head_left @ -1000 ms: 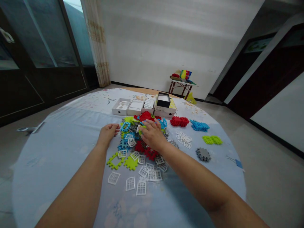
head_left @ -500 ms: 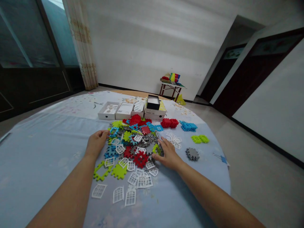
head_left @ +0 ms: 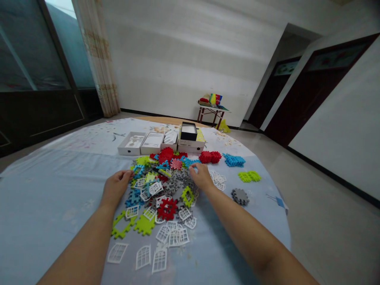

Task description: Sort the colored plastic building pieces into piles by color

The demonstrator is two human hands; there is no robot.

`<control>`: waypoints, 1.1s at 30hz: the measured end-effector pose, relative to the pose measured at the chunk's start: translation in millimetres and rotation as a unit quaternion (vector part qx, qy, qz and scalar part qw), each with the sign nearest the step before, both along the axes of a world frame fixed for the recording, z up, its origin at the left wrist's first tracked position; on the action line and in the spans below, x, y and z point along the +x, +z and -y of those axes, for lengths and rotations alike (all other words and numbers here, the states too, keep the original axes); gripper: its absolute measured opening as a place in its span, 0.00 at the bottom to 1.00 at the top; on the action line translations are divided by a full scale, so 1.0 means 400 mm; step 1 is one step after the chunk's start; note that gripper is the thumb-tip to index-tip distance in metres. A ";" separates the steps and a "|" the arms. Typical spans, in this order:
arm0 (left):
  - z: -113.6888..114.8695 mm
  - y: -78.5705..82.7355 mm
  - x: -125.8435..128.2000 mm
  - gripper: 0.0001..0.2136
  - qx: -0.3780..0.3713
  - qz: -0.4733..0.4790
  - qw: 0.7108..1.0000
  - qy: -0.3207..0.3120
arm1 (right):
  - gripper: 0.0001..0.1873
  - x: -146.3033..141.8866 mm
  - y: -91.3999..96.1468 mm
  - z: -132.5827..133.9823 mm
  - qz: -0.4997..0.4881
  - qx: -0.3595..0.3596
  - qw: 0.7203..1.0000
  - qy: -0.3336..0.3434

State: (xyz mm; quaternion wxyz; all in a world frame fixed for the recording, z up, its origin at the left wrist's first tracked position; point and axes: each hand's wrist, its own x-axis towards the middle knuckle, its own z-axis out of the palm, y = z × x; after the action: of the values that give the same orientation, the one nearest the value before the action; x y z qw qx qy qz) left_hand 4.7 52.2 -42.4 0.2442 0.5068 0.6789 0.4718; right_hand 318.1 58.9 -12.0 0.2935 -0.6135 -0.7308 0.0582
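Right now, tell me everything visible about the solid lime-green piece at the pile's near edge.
The lime-green piece is a flat panel with a filled middle and toothed edges, plastic by its look. It lies on the tablecloth, just right of a lime-green frame. A white window piece overlaps its far edge. Neither the left hand nor the right hand touches it.

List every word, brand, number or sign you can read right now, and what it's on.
No words or numbers are legible.
Left open white box: small dark mark on its front, too small to identify.
White box under the black one: a similar dark mark and a faint printed line, both unreadable.
Colorful bag on the small side table: possible print, too blurred.
Plastic pieces: no marking I can make out.
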 end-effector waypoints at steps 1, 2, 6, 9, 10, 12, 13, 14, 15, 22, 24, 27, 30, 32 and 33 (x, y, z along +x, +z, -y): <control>0.000 0.000 0.000 0.16 0.001 0.001 1.000 0.000 | 0.15 0.004 -0.002 -0.024 0.025 -0.014 0.999 -0.018; -0.001 0.000 0.000 0.16 0.001 0.001 1.000 0.000 | 0.16 0.008 -0.005 -0.046 0.044 -0.029 0.998 -0.029; -0.001 0.002 0.000 0.16 -0.009 -0.008 1.000 0.006 | 0.19 0.013 -0.029 -0.101 0.076 -0.074 0.993 -0.053; -0.001 0.005 0.001 0.16 -0.014 -0.025 1.000 0.010 | 0.17 0.009 -0.040 -0.111 0.097 -0.090 0.990 -0.041; 0.000 0.006 0.002 0.16 -0.014 -0.030 0.999 0.011 | 0.16 0.008 -0.041 -0.111 0.104 -0.089 0.990 -0.030; 0.001 0.009 0.004 0.16 -0.016 -0.039 0.999 0.015 | 0.14 0.005 -0.041 -0.110 0.115 -0.083 0.990 -0.002; 0.002 0.011 0.005 0.16 -0.018 -0.043 0.999 0.017 | 0.13 0.004 -0.040 -0.109 0.119 -0.078 0.990 0.012; 0.002 0.013 0.006 0.16 -0.019 -0.046 0.999 0.019 | 0.12 0.004 -0.039 -0.109 0.122 -0.073 0.990 0.025; 0.003 0.014 0.007 0.16 -0.019 -0.050 0.998 0.019 | 0.11 0.004 -0.037 -0.108 0.124 -0.067 0.989 0.036; 0.007 0.021 0.011 0.16 -0.018 -0.046 0.999 0.016 | 0.15 0.012 -0.009 -0.097 0.108 -0.017 0.991 0.081; 0.008 0.021 0.011 0.15 -0.019 -0.049 0.998 0.019 | 0.14 0.014 0.009 -0.092 0.076 0.014 0.992 0.101; 0.009 0.021 0.012 0.15 -0.023 -0.046 0.999 0.018 | 0.13 0.016 0.035 -0.085 -0.040 0.077 0.989 0.123; 0.008 0.021 0.012 0.15 -0.027 -0.047 0.998 0.016 | 0.13 0.018 0.041 -0.084 -0.200 0.075 0.973 0.088; 0.007 0.021 0.012 0.15 -0.028 -0.049 0.998 0.016 | 0.14 0.017 0.030 -0.085 -0.286 0.015 0.956 0.069; 0.007 0.021 0.012 0.15 -0.028 -0.051 0.998 0.019 | 0.15 0.016 0.020 -0.085 -0.309 -0.026 0.948 0.069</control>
State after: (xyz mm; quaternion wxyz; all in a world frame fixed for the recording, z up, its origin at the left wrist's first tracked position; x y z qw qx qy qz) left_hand 9.6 49.4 -34.1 0.2146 0.5104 0.7129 0.4304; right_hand 324.4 93.0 -4.0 0.4845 -0.5207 -0.6431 0.2839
